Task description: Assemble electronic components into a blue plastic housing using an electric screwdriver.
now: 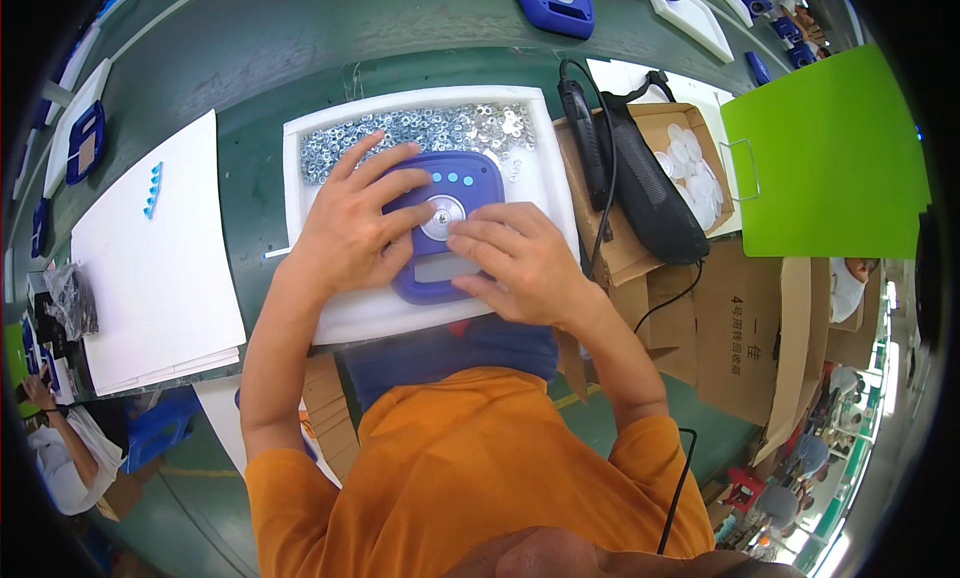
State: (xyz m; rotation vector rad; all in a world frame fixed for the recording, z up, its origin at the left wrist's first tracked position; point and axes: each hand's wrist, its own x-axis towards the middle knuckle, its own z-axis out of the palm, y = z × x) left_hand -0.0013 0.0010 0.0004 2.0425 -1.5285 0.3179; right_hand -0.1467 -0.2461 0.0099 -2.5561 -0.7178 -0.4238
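Observation:
A blue plastic casing [470, 168] with a carry-handle slot, a row of light-blue dots and a round silver disc [442, 219] lies on a white foam tray [350, 323]. My left hand [350, 228] spreads over its left side, the index fingertip touching the disc and the thumb by the casing's edge. On the right, my right hand [525, 263] bends its fingers onto the casing, fingertips at the disc and thumb beside the handle slot. Whether anything small sits under those fingertips is hidden. Many metal nuts [400, 128] fill the tray's far part.
A cardboard box of white discs [690, 173] and a black pouch [650, 178] with cables stand to the right, near a green board [830, 158]. White sheets [160, 268] carrying a blue strip [153, 190] lie left. Another blue casing [555, 6] is at the far side.

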